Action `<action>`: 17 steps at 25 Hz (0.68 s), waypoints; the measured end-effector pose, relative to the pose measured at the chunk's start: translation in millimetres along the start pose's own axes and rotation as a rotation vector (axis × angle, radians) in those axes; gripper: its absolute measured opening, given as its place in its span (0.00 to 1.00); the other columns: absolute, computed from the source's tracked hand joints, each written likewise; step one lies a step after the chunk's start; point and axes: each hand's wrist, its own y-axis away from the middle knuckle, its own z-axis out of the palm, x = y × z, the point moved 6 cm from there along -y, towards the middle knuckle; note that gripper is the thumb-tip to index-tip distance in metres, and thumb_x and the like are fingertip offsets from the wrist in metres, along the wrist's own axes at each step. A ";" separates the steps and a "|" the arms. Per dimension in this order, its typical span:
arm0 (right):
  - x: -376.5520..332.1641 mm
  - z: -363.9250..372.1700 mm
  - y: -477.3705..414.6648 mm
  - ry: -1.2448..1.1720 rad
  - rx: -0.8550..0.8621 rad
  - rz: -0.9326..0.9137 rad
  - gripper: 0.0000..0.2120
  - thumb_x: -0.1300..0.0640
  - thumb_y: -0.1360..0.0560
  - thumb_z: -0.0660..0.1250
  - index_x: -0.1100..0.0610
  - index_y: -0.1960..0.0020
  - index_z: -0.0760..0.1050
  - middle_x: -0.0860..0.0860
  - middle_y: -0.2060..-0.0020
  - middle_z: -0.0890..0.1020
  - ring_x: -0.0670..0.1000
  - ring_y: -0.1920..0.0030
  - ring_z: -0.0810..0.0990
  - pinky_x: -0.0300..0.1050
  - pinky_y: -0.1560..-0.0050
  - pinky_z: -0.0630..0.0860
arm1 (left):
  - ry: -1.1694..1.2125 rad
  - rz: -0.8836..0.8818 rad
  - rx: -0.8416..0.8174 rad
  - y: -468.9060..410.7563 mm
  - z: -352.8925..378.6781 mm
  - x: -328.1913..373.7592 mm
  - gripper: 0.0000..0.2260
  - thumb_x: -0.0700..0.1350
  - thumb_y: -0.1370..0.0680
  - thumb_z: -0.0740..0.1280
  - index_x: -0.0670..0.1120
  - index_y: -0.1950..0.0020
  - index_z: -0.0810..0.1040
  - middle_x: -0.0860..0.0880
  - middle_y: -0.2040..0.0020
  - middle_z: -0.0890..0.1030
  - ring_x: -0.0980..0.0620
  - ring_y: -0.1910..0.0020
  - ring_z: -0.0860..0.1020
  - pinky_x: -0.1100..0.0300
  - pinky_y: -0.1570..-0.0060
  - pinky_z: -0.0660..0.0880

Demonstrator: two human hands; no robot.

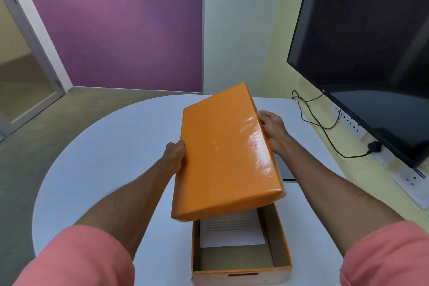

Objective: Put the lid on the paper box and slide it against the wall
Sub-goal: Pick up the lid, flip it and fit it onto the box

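Note:
I hold a glossy orange lid (222, 151) tilted in the air above the table. My left hand (174, 153) grips its left long edge and my right hand (272, 131) grips its right long edge. Below and nearer to me stands the open orange paper box (282, 242) on the white table (104, 158). The lid's near end overhangs the box's far part and hides it. A white printed sheet (232, 231) lies inside the box on its brown floor.
A large dark screen (371, 42) hangs on the yellow wall (283, 30) to the right, with a black cable (325, 127) and a socket strip (380, 151) below it. A grey flat object (284, 167) lies partly hidden behind the lid. Purple wall and floor lie beyond the table.

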 end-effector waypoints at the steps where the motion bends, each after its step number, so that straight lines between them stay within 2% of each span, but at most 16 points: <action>1: 5.7 -5.9 0.0 0.088 0.036 -0.011 0.15 0.56 0.22 0.66 0.62 0.37 0.74 0.55 0.60 0.81 0.51 0.67 0.78 0.43 0.67 0.77 | 0.017 -0.002 0.008 -1.7 -0.6 -2.7 0.20 0.51 0.18 0.56 0.39 0.33 0.71 0.40 0.38 0.77 0.42 0.45 0.76 0.48 0.48 0.71; 3: 20.3 -15.2 0.7 0.210 0.056 -0.003 0.15 0.54 0.20 0.63 0.60 0.37 0.74 0.56 0.56 0.81 0.52 0.65 0.78 0.44 0.65 0.77 | 0.059 -0.006 0.030 -3.3 -0.1 -7.4 0.16 0.49 0.19 0.58 0.39 0.38 0.74 0.42 0.43 0.78 0.43 0.48 0.76 0.48 0.49 0.72; 5: 38.2 -22.6 3.3 0.257 0.025 0.038 0.18 0.50 0.20 0.62 0.59 0.35 0.73 0.57 0.49 0.82 0.56 0.57 0.81 0.50 0.55 0.80 | 0.078 -0.004 0.045 -3.2 4.6 -10.9 0.12 0.48 0.19 0.59 0.40 0.45 0.75 0.43 0.47 0.78 0.43 0.50 0.76 0.49 0.49 0.72; 8: 64.2 -33.3 7.0 0.334 -0.013 0.045 0.23 0.52 0.23 0.68 0.59 0.31 0.72 0.58 0.41 0.81 0.58 0.49 0.82 0.55 0.48 0.80 | 0.061 -0.005 0.080 -3.9 14.2 -19.6 0.14 0.47 0.21 0.62 0.39 0.42 0.77 0.41 0.45 0.80 0.41 0.46 0.79 0.48 0.44 0.76; 12: 95.3 -48.2 7.1 0.399 -0.006 0.067 0.22 0.54 0.24 0.70 0.58 0.32 0.73 0.58 0.39 0.81 0.60 0.44 0.82 0.62 0.41 0.79 | 0.026 -0.032 0.079 -11.5 27.7 -44.2 0.15 0.46 0.21 0.64 0.36 0.41 0.77 0.39 0.44 0.81 0.39 0.45 0.80 0.48 0.44 0.77; 15: 111.5 -58.7 4.3 0.427 0.020 0.104 0.22 0.53 0.25 0.70 0.56 0.32 0.74 0.57 0.39 0.81 0.60 0.43 0.81 0.61 0.40 0.78 | 0.002 -0.053 0.052 -14.7 40.3 -60.1 0.13 0.46 0.21 0.63 0.37 0.44 0.77 0.39 0.45 0.81 0.40 0.48 0.80 0.49 0.48 0.78; 17: 123.2 -62.6 1.7 0.445 0.021 0.135 0.22 0.53 0.24 0.70 0.55 0.32 0.73 0.57 0.39 0.81 0.60 0.42 0.81 0.62 0.40 0.78 | -0.045 -0.063 0.062 -18.5 44.7 -67.9 0.13 0.45 0.20 0.62 0.37 0.42 0.76 0.38 0.44 0.80 0.41 0.47 0.80 0.50 0.50 0.77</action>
